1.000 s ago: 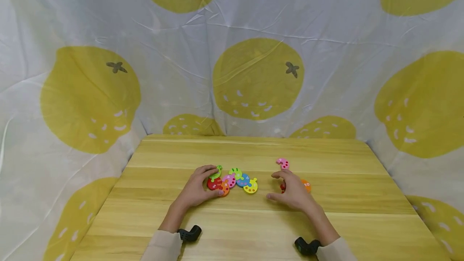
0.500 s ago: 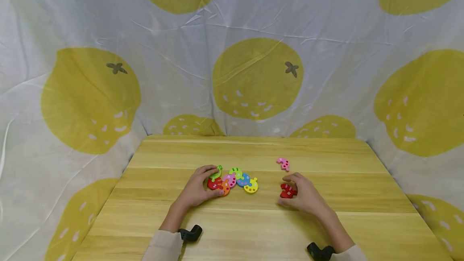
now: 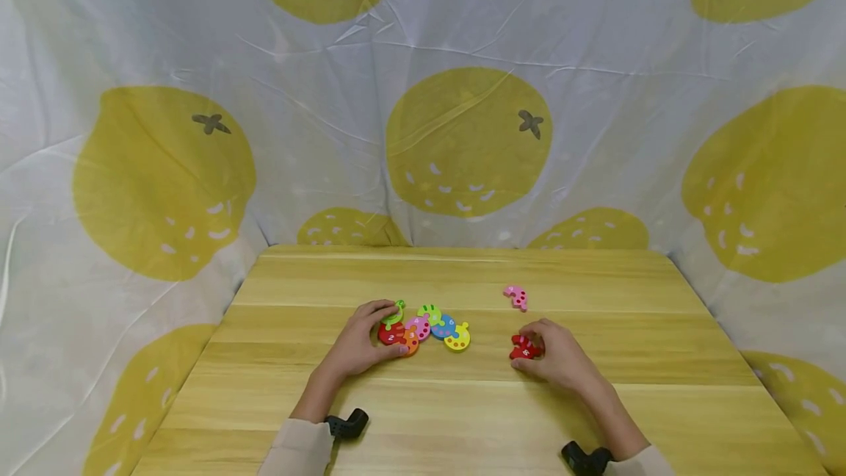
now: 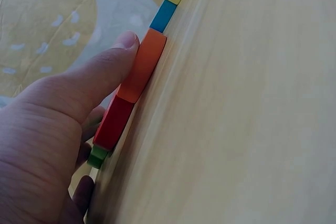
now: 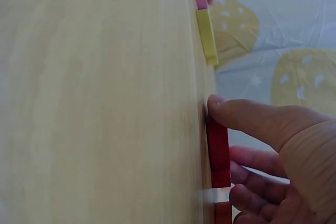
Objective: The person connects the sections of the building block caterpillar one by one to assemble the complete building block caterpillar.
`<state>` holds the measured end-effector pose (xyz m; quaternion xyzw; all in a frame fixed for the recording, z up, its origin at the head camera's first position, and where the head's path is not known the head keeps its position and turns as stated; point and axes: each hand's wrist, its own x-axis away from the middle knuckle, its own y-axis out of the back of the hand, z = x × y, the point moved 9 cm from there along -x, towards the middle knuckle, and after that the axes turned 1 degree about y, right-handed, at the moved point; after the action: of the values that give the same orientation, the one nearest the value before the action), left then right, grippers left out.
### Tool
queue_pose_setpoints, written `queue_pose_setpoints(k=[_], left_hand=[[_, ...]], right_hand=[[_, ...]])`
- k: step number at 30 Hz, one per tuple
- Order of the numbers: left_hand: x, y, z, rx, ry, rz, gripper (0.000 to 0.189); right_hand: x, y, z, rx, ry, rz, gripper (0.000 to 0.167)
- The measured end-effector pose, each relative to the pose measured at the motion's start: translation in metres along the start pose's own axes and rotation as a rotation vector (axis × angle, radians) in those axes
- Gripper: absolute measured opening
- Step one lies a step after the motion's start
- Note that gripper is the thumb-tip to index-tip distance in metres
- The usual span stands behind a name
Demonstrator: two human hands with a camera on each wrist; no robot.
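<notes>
Several flat puzzle pieces with numbers link into a wavy chain on the table. My left hand (image 3: 360, 340) holds the chain's left end. Its thumb lies against the orange piece (image 4: 144, 66) and its fingers reach round to the green end piece (image 3: 395, 314), with the red piece (image 3: 390, 334) between. Pink (image 3: 418, 328), light green (image 3: 429, 314), blue (image 3: 443, 327) and yellow (image 3: 457, 339) pieces run on to the right. My right hand (image 3: 558, 355) pinches a separate red puzzle piece (image 3: 524, 349) between thumb and fingers, low at the tabletop.
A loose pink piece (image 3: 518, 297) lies beyond my right hand. An orange-red piece (image 5: 223, 213) shows beside the right fingers in the right wrist view, hidden in the head view. The wooden table (image 3: 429, 417) meets a lemon-print cloth (image 3: 317, 131) at its back and sides.
My right hand has moved to the right and now pinches the red piece. It covers the orange piece that showed one second ago. My left hand and the chain have stayed in place.
</notes>
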<state>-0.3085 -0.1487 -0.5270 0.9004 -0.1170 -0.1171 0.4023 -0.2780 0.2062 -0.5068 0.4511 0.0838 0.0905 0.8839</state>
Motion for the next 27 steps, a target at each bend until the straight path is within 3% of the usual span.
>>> queue_pose_setpoints(k=[6, 11, 27], left_hand=[[0.000, -0.001, 0.001, 0.004, 0.006, 0.006, 0.084], [-0.002, -0.002, 0.000, 0.015, 0.008, 0.012, 0.083], [-0.001, 0.000, -0.003, 0.003, 0.014, 0.027, 0.082]], right_hand=[[-0.006, -0.001, 0.006, -0.023, 0.005, -0.006, 0.052], [-0.015, -0.001, 0.019, -0.030, 0.065, -0.028, 0.052], [-0.050, -0.029, 0.047, -0.143, 0.165, 0.027, 0.042]])
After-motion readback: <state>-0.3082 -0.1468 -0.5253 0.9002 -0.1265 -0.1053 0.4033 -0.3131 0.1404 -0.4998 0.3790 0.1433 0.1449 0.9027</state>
